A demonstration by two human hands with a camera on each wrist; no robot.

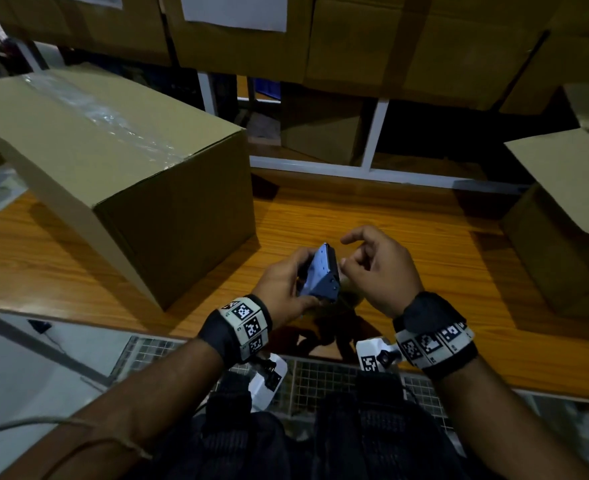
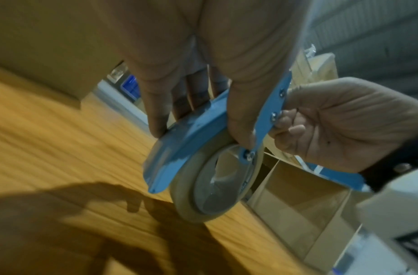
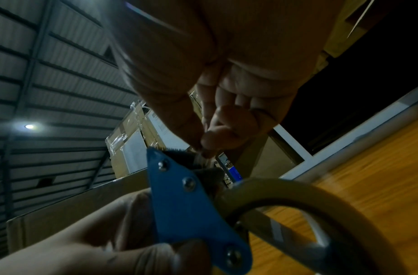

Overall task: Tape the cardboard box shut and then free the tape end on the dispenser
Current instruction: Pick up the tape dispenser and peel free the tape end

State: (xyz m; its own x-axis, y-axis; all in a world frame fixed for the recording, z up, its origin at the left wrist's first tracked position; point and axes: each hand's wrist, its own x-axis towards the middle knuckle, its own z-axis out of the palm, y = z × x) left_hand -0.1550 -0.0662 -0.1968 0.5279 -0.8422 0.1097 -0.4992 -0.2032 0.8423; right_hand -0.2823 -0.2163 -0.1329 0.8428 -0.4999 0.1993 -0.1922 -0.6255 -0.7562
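blue metal tape dispenser (image 1: 320,273) gripped in left hand (image 1: 282,289), held above the near edge of the wooden table (image 1: 424,244), beige tape roll (image 2: 203,188) round on its hub. right hand (image 1: 379,268) with fingers curled, fingertips (image 3: 210,141) pinching at the serrated blade (image 3: 177,149). closed cardboard box (image 1: 113,161) toward the table's left edge, wrinkled clear tape (image 1: 102,112) along its top. open carton (image 1: 563,202) at right edge.

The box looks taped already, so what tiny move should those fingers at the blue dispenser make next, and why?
Probably a short pull of the tape end away from the serrated blade. The cardboard box already carries a clear strip along its top seam; the left hand grips the blue tape dispenser, and the right hand has thumb and fingertips pinched right at the blade, seemingly on the tape end.
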